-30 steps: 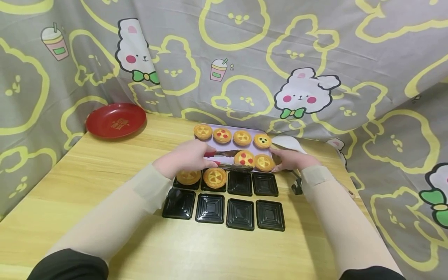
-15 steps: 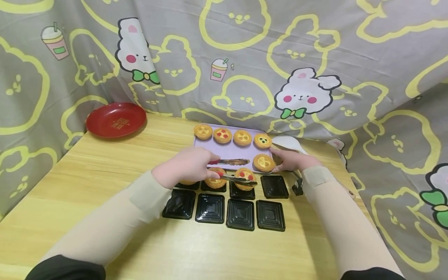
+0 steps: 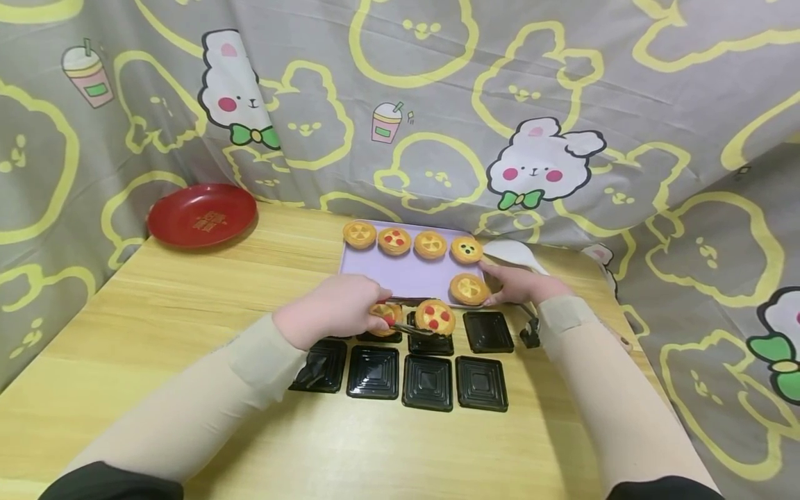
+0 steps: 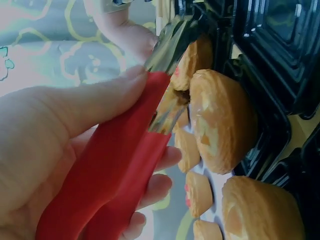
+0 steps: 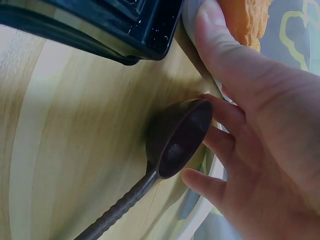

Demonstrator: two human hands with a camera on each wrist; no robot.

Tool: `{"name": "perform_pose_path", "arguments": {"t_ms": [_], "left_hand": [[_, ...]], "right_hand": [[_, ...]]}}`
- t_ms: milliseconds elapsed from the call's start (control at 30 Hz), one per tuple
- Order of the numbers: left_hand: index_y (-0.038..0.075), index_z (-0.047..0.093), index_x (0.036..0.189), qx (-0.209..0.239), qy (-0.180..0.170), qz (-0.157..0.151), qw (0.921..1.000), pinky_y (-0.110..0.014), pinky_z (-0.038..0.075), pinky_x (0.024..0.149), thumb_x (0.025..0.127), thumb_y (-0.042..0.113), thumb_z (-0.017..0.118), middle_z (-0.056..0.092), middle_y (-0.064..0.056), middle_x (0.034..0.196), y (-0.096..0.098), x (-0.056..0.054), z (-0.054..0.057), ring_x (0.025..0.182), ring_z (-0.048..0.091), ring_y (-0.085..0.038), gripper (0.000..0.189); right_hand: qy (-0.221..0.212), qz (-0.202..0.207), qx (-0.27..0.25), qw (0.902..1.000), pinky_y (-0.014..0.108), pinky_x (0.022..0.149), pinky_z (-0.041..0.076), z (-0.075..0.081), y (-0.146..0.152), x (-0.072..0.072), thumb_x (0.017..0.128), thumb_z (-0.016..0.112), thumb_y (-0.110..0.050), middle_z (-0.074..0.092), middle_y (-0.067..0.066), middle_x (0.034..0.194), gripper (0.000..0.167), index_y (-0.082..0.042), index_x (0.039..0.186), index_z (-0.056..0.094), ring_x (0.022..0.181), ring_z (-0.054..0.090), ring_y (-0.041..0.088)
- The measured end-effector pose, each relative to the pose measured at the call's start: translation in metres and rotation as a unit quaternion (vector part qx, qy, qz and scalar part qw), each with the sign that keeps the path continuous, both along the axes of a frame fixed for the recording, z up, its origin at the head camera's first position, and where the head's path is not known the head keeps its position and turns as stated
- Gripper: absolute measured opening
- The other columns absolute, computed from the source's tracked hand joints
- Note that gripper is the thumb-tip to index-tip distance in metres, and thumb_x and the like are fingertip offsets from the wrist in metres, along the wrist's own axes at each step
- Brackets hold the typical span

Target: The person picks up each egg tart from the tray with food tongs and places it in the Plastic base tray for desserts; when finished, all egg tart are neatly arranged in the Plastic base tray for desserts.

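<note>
My left hand [image 3: 337, 309] grips red-handled metal tongs [image 4: 120, 145]. Their tips are around an egg tart with red dots [image 3: 435, 317], close over a black square base [image 3: 431, 345] in the back row. Left of it another egg tart [image 4: 222, 122] sits in its own base, partly behind the tongs. My right hand [image 3: 519, 283] holds the right edge of a lilac tray [image 3: 400, 271], its thumb [image 5: 215, 22] at the rim. On the tray, several tarts line the far side and one tart [image 3: 470, 289] lies at the near right corner.
More black bases [image 3: 481, 383] stand in the front row, with another base [image 3: 488, 332] at the back row's right end. A dark brown scoop [image 5: 177, 140] lies by my right hand, near a white spoon [image 3: 512, 253]. A red plate [image 3: 203, 215] stands far left, before a patterned curtain [image 3: 325, 42].
The tongs have carried the red-dotted tart off the tray toward me, to the third back-row base. That row's right-hand base has shifted slightly right. My right hand has stayed at the tray.
</note>
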State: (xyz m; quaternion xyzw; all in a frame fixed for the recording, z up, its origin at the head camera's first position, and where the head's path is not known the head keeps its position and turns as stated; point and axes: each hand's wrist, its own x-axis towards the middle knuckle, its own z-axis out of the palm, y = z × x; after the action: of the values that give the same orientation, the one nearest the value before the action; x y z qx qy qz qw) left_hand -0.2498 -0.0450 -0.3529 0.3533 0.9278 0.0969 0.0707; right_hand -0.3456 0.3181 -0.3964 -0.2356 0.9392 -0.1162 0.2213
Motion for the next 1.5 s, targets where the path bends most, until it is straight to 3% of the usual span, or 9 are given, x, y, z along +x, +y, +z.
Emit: {"name": "perform_pose_path", "arguments": {"t_ms": [167, 533, 700, 900, 1067, 1200, 1333, 1400, 1500], "left_hand": [[0.011, 0.069, 0.122, 0.015, 0.025, -0.021, 0.9994, -0.042, 0.05, 0.079, 0.09, 0.038, 0.073, 0.071, -0.002, 0.098, -0.001, 0.001, -0.001, 0.08, 0.061, -0.017, 0.043], [0.012, 0.068, 0.126, 0.014, 0.013, -0.036, 0.9992, -0.042, 0.051, 0.08, 0.09, 0.041, 0.072, 0.072, -0.002, 0.104, -0.006, 0.01, 0.002, 0.088, 0.064, -0.018, 0.047], [0.01, 0.069, 0.122, 0.013, 0.014, -0.031, 0.9993, -0.043, 0.051, 0.077, 0.089, 0.041, 0.073, 0.07, -0.001, 0.095, -0.005, 0.011, -0.001, 0.082, 0.062, -0.019, 0.045], [0.008, 0.069, 0.12, 0.013, 0.017, -0.025, 0.9995, -0.041, 0.049, 0.072, 0.088, 0.04, 0.074, 0.067, 0.002, 0.087, -0.001, 0.006, 0.001, 0.075, 0.058, -0.017, 0.045], [0.007, 0.066, 0.125, 0.01, 0.018, -0.019, 0.9996, -0.043, 0.051, 0.082, 0.088, 0.04, 0.074, 0.071, -0.005, 0.1, 0.0, 0.002, 0.002, 0.084, 0.063, -0.019, 0.05], [0.004, 0.062, 0.131, 0.022, -0.017, -0.009, 0.9996, -0.042, 0.049, 0.09, 0.088, 0.044, 0.073, 0.069, -0.008, 0.113, -0.003, -0.002, 0.005, 0.094, 0.063, -0.021, 0.06], [0.008, 0.067, 0.114, 0.058, -0.043, -0.004, 0.9974, -0.04, 0.05, 0.082, 0.088, 0.045, 0.073, 0.068, -0.003, 0.099, -0.004, -0.009, 0.017, 0.087, 0.063, -0.02, 0.045], [0.012, 0.066, 0.105, 0.067, -0.029, -0.001, 0.9974, -0.038, 0.05, 0.075, 0.088, 0.046, 0.073, 0.064, 0.003, 0.087, 0.0, -0.015, 0.023, 0.077, 0.059, -0.017, 0.039], [0.014, 0.065, 0.105, 0.053, -0.011, 0.014, 0.9984, -0.039, 0.05, 0.074, 0.088, 0.051, 0.07, 0.063, 0.004, 0.088, 0.013, -0.025, 0.028, 0.078, 0.06, -0.016, 0.041]], "right_hand": [[0.0, 0.002, -0.003, 1.0, 0.053, 0.114, 0.016, 0.0, 0.0, 0.0, 0.089, 0.075, -0.027, 0.015, 0.027, 0.157, 0.093, 0.006, 0.153, 0.016, 0.141, 0.02, 0.046], [0.004, 0.0, 0.002, 1.0, 0.053, 0.114, 0.015, -0.001, 0.001, -0.001, 0.089, 0.075, -0.028, 0.015, 0.028, 0.157, 0.094, 0.006, 0.153, 0.016, 0.142, 0.019, 0.046], [0.004, -0.002, 0.003, 1.0, 0.052, 0.114, 0.014, -0.001, 0.001, -0.001, 0.089, 0.075, -0.028, 0.015, 0.028, 0.157, 0.094, 0.006, 0.153, 0.016, 0.142, 0.019, 0.046], [0.0, -0.008, 0.003, 1.0, 0.053, 0.114, 0.014, -0.002, 0.001, -0.001, 0.088, 0.075, -0.03, 0.015, 0.027, 0.158, 0.094, 0.005, 0.154, 0.016, 0.142, 0.019, 0.046], [0.002, -0.008, 0.002, 1.0, 0.053, 0.114, 0.015, -0.003, 0.001, -0.001, 0.088, 0.075, -0.03, 0.015, 0.026, 0.158, 0.094, 0.004, 0.154, 0.016, 0.142, 0.019, 0.045], [0.003, -0.007, 0.001, 1.0, 0.053, 0.114, 0.015, -0.002, 0.002, -0.001, 0.088, 0.075, -0.03, 0.016, 0.026, 0.158, 0.094, 0.005, 0.154, 0.017, 0.142, 0.02, 0.045], [0.004, -0.006, 0.0, 1.0, 0.053, 0.114, 0.015, -0.002, 0.001, 0.0, 0.088, 0.075, -0.03, 0.016, 0.026, 0.158, 0.094, 0.005, 0.154, 0.017, 0.142, 0.021, 0.045], [0.004, -0.004, -0.002, 1.0, 0.053, 0.114, 0.015, -0.002, 0.001, 0.0, 0.088, 0.075, -0.029, 0.016, 0.026, 0.158, 0.093, 0.005, 0.153, 0.017, 0.141, 0.021, 0.045], [-0.002, -0.007, -0.003, 1.0, 0.053, 0.114, 0.015, -0.002, 0.002, 0.0, 0.089, 0.074, -0.03, 0.016, 0.025, 0.158, 0.094, 0.004, 0.154, 0.017, 0.142, 0.02, 0.045]]}}
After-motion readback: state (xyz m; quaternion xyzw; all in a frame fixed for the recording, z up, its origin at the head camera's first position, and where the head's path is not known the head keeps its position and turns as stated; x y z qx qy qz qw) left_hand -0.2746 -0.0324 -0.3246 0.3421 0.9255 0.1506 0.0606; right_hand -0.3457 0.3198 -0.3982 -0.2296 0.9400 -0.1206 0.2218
